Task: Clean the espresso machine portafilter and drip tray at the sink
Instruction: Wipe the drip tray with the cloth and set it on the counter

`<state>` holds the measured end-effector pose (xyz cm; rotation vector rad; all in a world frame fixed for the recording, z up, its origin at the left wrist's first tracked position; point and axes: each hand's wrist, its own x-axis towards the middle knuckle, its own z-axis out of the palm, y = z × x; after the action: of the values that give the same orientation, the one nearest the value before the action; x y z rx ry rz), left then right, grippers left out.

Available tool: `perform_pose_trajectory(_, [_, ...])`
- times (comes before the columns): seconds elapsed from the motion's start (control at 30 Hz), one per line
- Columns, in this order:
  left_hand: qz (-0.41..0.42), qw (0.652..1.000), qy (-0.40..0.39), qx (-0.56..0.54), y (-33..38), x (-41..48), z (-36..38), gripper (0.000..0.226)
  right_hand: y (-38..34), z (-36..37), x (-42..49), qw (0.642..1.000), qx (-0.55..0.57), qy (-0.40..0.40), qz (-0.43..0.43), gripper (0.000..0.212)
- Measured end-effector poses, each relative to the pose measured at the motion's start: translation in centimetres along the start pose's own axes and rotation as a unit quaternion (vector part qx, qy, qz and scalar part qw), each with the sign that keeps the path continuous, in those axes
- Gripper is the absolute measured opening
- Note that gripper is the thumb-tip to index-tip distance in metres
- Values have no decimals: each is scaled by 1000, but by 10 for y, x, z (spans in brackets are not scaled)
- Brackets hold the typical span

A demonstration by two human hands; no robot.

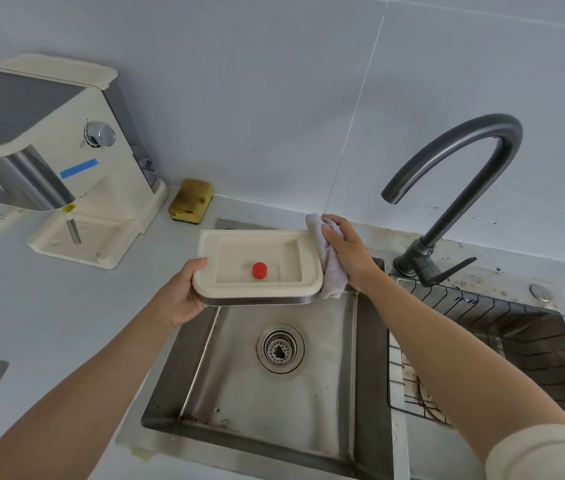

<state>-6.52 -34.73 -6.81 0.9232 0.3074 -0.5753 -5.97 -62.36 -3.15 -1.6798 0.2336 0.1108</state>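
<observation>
Both hands carry the drip tray (236, 245) above the sink (353, 344): left hand (178, 294) grips its 8 o'clock corner, right hand (345, 252) presses a cloth (331, 271) at 3 o'clock — likely light, stiff, slick plastic, best held by opposite rims.

Bright, even, cool daylight gives soft shadows and mild glare on the steel sink (350, 358), while wide-angle distortion bends the edges and the far left softens.

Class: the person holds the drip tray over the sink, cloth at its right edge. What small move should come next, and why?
Probably draw the cloth in the right hand leftward across the drip tray. The left hand steadies the tray's left edge, and the cloth covers only the right rim, not the recess with the red float.
</observation>
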Motion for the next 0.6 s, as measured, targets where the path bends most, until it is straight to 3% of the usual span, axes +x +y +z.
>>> perform_pose_trajectory(0.23, [-15,1000,-7,24,-10,23,-5,31,16,-7,27,997,-73,-11,32,32])
perform_pose_trajectory(0.37, [-12,999,-14,28,-14,38,-7,32,17,-17,53,977,-214,-20,-5,30])
perform_pose_trajectory(0.53, [-30,999,15,32,-17,58,-8,21,10,-37,95,897,-431,-58,-78,27])
perform_pose_trajectory(0.6, [-31,999,14,32,-19,64,-7,22,11,-41,112,822,-556,-85,-92,31])
